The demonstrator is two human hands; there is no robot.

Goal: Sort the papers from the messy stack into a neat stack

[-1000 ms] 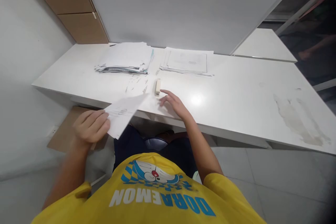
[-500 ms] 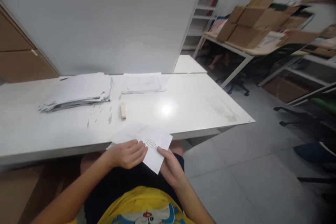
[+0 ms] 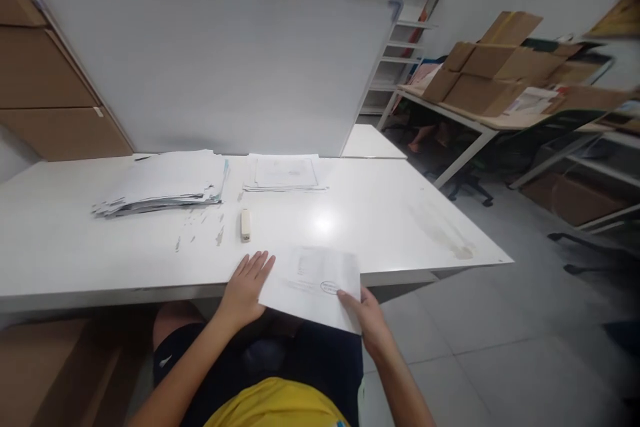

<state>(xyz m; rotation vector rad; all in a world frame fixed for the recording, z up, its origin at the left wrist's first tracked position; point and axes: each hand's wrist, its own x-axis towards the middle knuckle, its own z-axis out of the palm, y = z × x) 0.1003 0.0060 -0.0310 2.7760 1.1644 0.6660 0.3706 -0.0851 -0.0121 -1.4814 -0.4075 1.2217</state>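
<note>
A white sheet of paper (image 3: 310, 280) with an oval stamp and faint print lies partly over the table's front edge. My right hand (image 3: 367, 317) pinches its right edge, thumb on top near the stamp and fingers underneath. At the sheet's left edge, my left hand (image 3: 247, 290) rests on the table edge with its fingers stretched out. Beyond the hands stands a small cream-coloured block (image 3: 245, 225), perhaps a stapler; its kind is unclear. Farther back are a thick, ragged stack of papers (image 3: 165, 177) and a thinner paper stack (image 3: 285, 172).
A large whiteboard (image 3: 215, 60) stands along the back of the white table (image 3: 390, 213). Dark scraps or marks (image 3: 220, 235) lie left of the block. Cardboard boxes (image 3: 485, 90) fill another table at the right, and brown boxes (image 3: 60, 127) stand at the left.
The paper has swung from a slant over my lap to flatter against the table edge. My left hand has let its fingers spread beside it; my right hand still holds it.
</note>
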